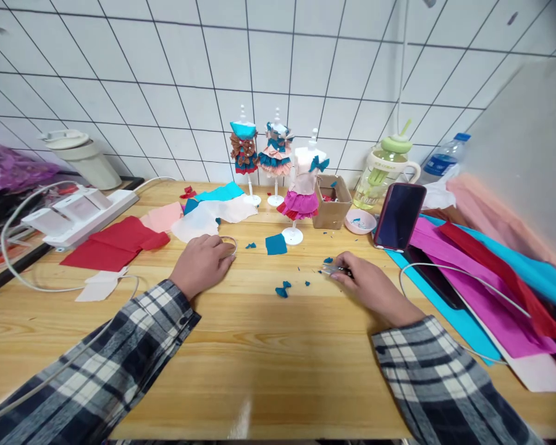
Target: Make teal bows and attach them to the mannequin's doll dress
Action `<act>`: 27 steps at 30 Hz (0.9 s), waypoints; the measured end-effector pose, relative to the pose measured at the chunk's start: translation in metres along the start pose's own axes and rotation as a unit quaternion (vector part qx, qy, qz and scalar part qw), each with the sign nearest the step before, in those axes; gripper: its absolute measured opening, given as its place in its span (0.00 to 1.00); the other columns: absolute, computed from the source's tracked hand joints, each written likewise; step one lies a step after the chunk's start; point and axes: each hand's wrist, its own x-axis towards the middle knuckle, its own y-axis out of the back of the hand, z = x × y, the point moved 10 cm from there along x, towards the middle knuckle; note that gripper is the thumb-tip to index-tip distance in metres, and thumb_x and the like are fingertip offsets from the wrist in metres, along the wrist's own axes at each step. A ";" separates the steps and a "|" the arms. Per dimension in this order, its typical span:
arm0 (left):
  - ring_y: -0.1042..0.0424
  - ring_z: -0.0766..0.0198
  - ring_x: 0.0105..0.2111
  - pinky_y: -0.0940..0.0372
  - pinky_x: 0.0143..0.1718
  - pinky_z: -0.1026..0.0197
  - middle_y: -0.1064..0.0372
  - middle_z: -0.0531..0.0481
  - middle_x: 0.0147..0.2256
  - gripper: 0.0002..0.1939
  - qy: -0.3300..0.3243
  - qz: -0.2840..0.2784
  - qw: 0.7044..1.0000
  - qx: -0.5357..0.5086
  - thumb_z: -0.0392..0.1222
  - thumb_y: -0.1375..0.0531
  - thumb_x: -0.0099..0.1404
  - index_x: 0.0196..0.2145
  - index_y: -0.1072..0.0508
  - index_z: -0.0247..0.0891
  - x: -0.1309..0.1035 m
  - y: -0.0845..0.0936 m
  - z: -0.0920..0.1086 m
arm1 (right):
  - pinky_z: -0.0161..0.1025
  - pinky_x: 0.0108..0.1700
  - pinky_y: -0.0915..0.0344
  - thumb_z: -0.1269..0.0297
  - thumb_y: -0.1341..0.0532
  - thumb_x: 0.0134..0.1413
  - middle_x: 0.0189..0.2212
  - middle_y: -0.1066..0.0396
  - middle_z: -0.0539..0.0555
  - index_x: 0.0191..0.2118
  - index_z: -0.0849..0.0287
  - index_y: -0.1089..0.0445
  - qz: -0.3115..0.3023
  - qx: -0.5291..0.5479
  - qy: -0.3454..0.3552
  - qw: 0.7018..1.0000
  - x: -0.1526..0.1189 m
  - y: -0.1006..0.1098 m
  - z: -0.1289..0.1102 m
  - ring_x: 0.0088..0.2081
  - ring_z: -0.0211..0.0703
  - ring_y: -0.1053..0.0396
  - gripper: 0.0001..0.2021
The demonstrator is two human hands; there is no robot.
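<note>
left hand (pixel 202 262): laid curled on thin clear ring (pixel 231 243) | right hand (pixel 366 283): small metal scissors (pixel 332 269) grasped | wooden table (pixel 259 346)

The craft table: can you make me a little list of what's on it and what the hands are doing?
Left hand: rests on the wooden table, touching a clear ring
Right hand: on a small metal tool; grip unclear
Between hands: teal bow, teal square
Behind: three doll dress stands, cardboard box, phone
Right side: coloured fabric sheets
</note>
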 end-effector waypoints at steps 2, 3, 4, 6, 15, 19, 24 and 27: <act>0.34 0.49 0.42 0.42 0.44 0.48 0.30 0.42 0.38 0.19 0.030 0.046 0.998 0.011 0.51 0.49 0.65 0.45 0.26 0.40 -0.004 0.017 0.003 | 0.36 0.32 0.44 0.56 0.42 0.55 0.33 0.29 0.54 0.36 0.56 0.36 0.038 -0.021 -0.011 0.999 -0.001 0.010 0.020 0.33 0.43 0.32 0.10; 0.35 0.48 0.42 0.43 0.44 0.47 0.30 0.42 0.38 0.19 0.036 0.062 0.997 0.006 0.51 0.48 0.65 0.45 0.26 0.40 -0.008 0.025 0.009 | 0.37 0.32 0.44 0.55 0.41 0.54 0.33 0.29 0.54 0.36 0.57 0.36 0.048 -0.032 -0.017 0.998 -0.001 0.013 0.029 0.34 0.44 0.33 0.10; 0.35 0.49 0.42 0.44 0.45 0.48 0.30 0.42 0.38 0.18 0.030 0.067 0.997 -0.009 0.50 0.48 0.65 0.44 0.25 0.40 -0.010 0.030 0.019 | 0.37 0.32 0.44 0.55 0.41 0.54 0.33 0.29 0.55 0.35 0.57 0.36 0.049 -0.040 -0.024 0.998 -0.001 0.013 0.036 0.33 0.44 0.33 0.11; 0.34 0.51 0.40 0.44 0.43 0.50 0.31 0.43 0.36 0.16 -0.001 0.031 0.998 -0.062 0.49 0.49 0.66 0.41 0.25 0.41 -0.014 0.030 0.046 | 0.37 0.31 0.45 0.55 0.41 0.53 0.32 0.29 0.54 0.35 0.57 0.35 0.028 -0.050 -0.040 0.998 -0.001 0.007 0.046 0.31 0.43 0.33 0.11; 0.32 0.53 0.38 0.42 0.39 0.54 0.30 0.46 0.35 0.15 0.055 -0.110 0.964 -0.235 0.55 0.43 0.60 0.34 0.29 0.40 -0.008 -0.021 0.095 | 0.40 0.39 0.42 0.56 0.39 0.53 0.34 0.30 0.56 0.36 0.57 0.31 0.031 -0.110 -0.051 0.992 0.000 0.003 0.045 0.40 0.49 0.34 0.11; 0.32 0.53 0.40 0.44 0.40 0.52 0.29 0.48 0.36 0.10 0.059 -0.120 0.961 -0.242 0.50 0.40 0.58 0.34 0.28 0.42 -0.009 -0.023 0.094 | 0.43 0.45 0.41 0.56 0.39 0.53 0.42 0.30 0.58 0.45 0.58 0.30 0.069 -0.100 -0.040 0.992 -0.001 0.011 0.038 0.46 0.51 0.35 0.15; 0.32 0.55 0.39 0.44 0.41 0.54 0.28 0.50 0.35 0.06 0.040 -0.127 0.953 -0.274 0.44 0.40 0.57 0.32 0.26 0.43 -0.015 -0.023 0.095 | 0.42 0.46 0.40 0.60 0.41 0.56 0.39 0.27 0.56 0.43 0.56 0.27 0.068 -0.058 -0.016 0.996 0.003 0.009 0.026 0.44 0.47 0.33 0.12; 0.33 0.56 0.39 0.43 0.42 0.55 0.28 0.50 0.35 0.06 0.044 -0.123 0.948 -0.290 0.43 0.40 0.57 0.33 0.26 0.42 -0.016 -0.022 0.091 | 0.40 0.43 0.39 0.60 0.41 0.55 0.37 0.26 0.55 0.41 0.56 0.26 0.060 -0.052 -0.027 0.996 0.004 0.006 0.026 0.41 0.45 0.31 0.11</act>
